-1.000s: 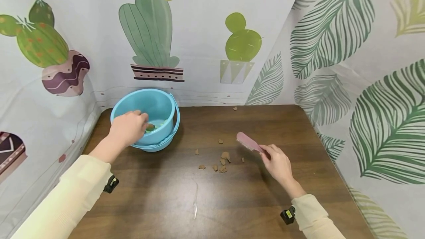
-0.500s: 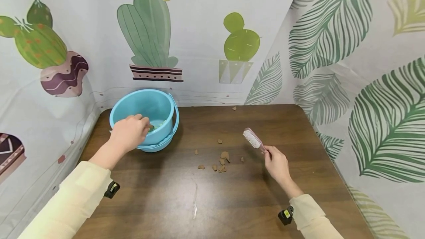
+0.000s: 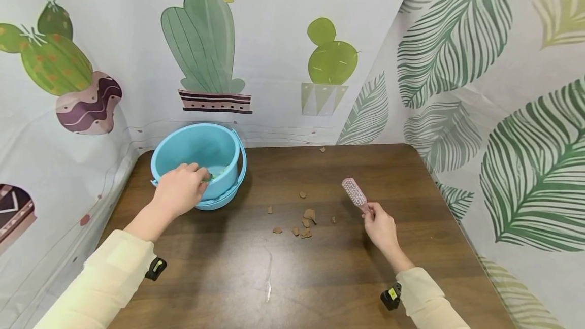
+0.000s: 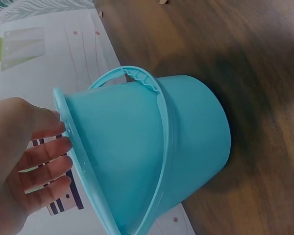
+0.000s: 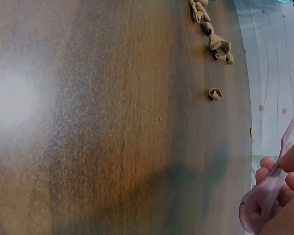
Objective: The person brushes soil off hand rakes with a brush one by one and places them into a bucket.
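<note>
My right hand (image 3: 381,225) grips the handle of a pink brush (image 3: 354,192) above the right side of the table. The brush's whitish bristles face the head camera. In the right wrist view the pink handle (image 5: 262,203) shows a hole at its end. My left hand (image 3: 180,187) is at the near rim of a blue bucket (image 3: 160,154). In the left wrist view its loosely bent fingers (image 4: 46,169) lie right at the bucket's rim, and nothing shows in them. Something green (image 3: 211,176) shows inside the bucket by the fingertips.
Several curled brown scraps (image 3: 310,215) lie around the middle of the brown table (image 3: 219,278). One more scrap (image 3: 322,149) is at the back edge. The bucket's handle (image 4: 161,127) hangs down its side. A printed cloth (image 3: 274,55) stands behind.
My right hand has turned the brush, so its bristles came round from facing down to facing the head camera, and its head swung right. My left hand has shifted slightly at the bucket rim.
</note>
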Available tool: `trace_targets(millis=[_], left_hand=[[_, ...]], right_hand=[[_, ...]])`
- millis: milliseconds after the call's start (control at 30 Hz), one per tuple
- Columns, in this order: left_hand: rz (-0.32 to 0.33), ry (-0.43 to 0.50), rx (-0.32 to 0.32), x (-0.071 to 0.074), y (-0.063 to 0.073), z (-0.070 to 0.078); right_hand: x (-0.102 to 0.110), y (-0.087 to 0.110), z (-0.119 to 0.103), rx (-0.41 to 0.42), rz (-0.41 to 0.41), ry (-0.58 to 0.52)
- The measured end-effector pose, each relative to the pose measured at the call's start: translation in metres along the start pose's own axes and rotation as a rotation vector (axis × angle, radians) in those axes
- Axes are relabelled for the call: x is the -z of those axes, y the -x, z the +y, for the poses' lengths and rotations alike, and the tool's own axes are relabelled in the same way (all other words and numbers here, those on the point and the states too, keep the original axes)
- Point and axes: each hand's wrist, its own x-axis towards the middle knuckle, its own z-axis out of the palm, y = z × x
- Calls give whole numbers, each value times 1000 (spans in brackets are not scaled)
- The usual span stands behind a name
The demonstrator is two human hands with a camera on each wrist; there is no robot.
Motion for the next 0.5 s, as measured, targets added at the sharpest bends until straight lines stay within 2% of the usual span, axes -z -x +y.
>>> trace_targets(millis=[500], left_hand=[[35,-20,-14,-3,6,0]], right_hand=[[-7,-5,-1,-65,29,29]])
